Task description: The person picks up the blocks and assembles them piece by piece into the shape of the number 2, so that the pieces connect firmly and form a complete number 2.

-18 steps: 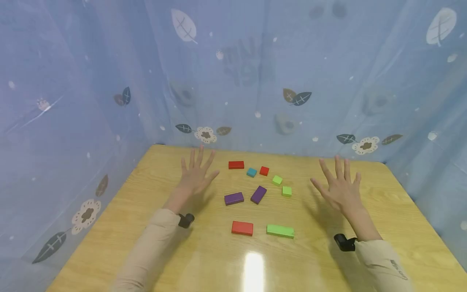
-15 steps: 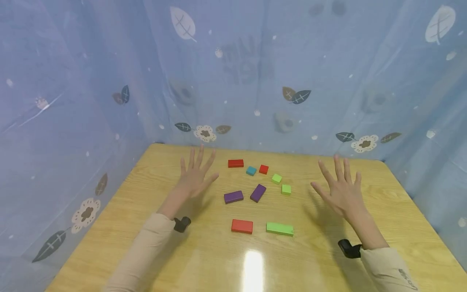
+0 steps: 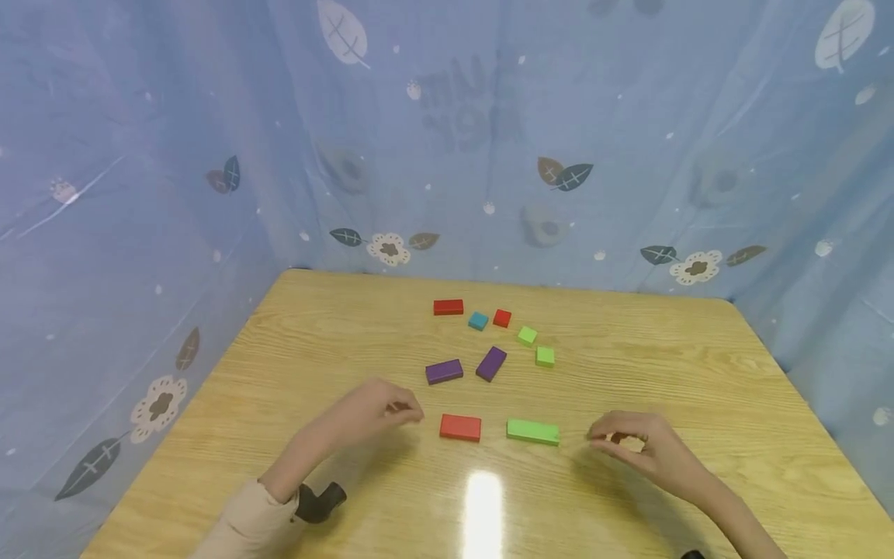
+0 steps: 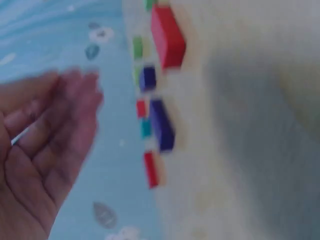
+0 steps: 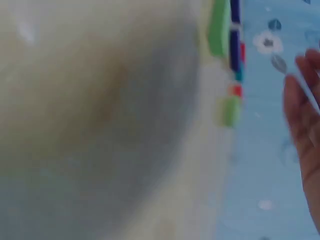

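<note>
My left hand (image 3: 373, 407) hovers over the table just left of a red block (image 3: 460, 428), with fingers loosely bent and nothing in them. To the right of a long green block (image 3: 532, 432), my right hand (image 3: 646, 446) is also raised above the table. Its thumb and fingers bend towards each other around bare air. In the left wrist view the left hand (image 4: 52, 135) is apart from every block. The right wrist view shows the right hand (image 5: 307, 120) only in part, at the edge, with no block touching it.
Farther back on the wooden table (image 3: 335, 326) lie two purple blocks, one of them (image 3: 444, 372) flat on its side. Behind them are a red bar (image 3: 448, 307), a blue piece (image 3: 478, 321), a small red piece (image 3: 502, 318) and two light green cubes (image 3: 545, 356). A blue patterned curtain (image 3: 447, 194) stands behind.
Both hands have drawn back towards the front edge and come down lower. Their spread fingers have bent inward. The blocks lie as before; the head view has shifted slightly.
</note>
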Action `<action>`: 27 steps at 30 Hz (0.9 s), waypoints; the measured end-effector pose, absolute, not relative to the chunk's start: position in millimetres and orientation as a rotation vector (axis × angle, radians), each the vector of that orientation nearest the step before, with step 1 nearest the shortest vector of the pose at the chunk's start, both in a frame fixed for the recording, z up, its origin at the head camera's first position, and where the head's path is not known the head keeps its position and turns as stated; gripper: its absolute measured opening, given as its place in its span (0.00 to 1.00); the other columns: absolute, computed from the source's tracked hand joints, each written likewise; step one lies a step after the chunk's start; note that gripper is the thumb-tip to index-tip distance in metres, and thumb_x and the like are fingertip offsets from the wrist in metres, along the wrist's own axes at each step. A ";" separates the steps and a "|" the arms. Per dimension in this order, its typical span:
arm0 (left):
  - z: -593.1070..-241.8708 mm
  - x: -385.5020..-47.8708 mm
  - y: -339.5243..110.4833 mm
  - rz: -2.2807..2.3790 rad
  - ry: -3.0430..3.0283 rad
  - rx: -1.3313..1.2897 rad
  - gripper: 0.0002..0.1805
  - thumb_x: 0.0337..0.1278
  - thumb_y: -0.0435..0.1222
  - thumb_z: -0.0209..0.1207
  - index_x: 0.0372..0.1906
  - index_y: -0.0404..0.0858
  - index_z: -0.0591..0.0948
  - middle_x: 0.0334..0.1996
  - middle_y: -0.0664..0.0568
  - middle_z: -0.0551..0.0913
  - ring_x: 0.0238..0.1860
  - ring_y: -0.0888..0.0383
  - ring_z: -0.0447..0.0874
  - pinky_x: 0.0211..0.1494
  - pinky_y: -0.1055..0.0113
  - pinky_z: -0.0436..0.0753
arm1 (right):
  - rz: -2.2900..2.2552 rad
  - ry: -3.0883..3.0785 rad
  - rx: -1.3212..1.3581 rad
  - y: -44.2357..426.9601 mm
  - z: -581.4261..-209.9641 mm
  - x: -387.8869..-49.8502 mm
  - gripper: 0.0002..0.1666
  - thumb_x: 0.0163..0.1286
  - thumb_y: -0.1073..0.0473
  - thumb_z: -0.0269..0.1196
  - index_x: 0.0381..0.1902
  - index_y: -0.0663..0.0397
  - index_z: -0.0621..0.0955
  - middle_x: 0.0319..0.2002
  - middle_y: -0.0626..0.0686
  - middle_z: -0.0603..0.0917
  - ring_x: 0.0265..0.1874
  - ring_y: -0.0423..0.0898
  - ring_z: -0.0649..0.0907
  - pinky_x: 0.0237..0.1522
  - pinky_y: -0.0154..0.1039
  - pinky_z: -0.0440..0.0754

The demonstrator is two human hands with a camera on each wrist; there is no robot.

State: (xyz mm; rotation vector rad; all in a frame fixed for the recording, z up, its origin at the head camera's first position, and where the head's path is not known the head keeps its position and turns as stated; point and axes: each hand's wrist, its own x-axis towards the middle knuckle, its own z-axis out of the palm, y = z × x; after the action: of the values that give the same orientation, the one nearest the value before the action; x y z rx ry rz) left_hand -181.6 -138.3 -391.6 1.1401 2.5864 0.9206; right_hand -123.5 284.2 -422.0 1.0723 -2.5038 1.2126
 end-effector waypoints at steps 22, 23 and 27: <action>-432.1 -192.9 -70.2 0.536 2.707 1.299 0.19 0.46 0.39 0.72 0.44 0.36 0.84 0.40 0.52 0.83 0.42 0.63 0.78 0.47 0.74 0.76 | 1.871 -2.561 1.194 287.5 -475.1 -114.9 0.11 0.59 0.74 0.64 0.41 0.65 0.79 0.37 0.61 0.82 0.37 0.41 0.82 0.38 0.38 0.83; -432.7 -193.5 -69.9 0.534 2.703 1.308 0.18 0.46 0.39 0.72 0.43 0.36 0.84 0.39 0.53 0.83 0.41 0.63 0.78 0.46 0.74 0.76 | 1.861 -2.564 1.190 287.2 -474.5 -114.7 0.11 0.59 0.74 0.64 0.41 0.65 0.79 0.37 0.61 0.82 0.36 0.40 0.82 0.38 0.37 0.83; -434.0 -194.5 -70.5 0.537 2.687 1.313 0.17 0.45 0.40 0.72 0.42 0.37 0.85 0.37 0.54 0.84 0.39 0.64 0.78 0.44 0.74 0.75 | 1.830 -2.561 1.190 287.3 -473.0 -114.3 0.12 0.58 0.74 0.64 0.41 0.65 0.79 0.37 0.60 0.82 0.36 0.38 0.82 0.37 0.37 0.83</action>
State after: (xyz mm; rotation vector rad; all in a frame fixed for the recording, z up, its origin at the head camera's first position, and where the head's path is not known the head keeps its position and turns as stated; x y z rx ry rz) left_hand -194.5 -70.5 -434.0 1.3127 2.6867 0.5369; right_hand -114.3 287.3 -473.0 1.1899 -2.5608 1.8302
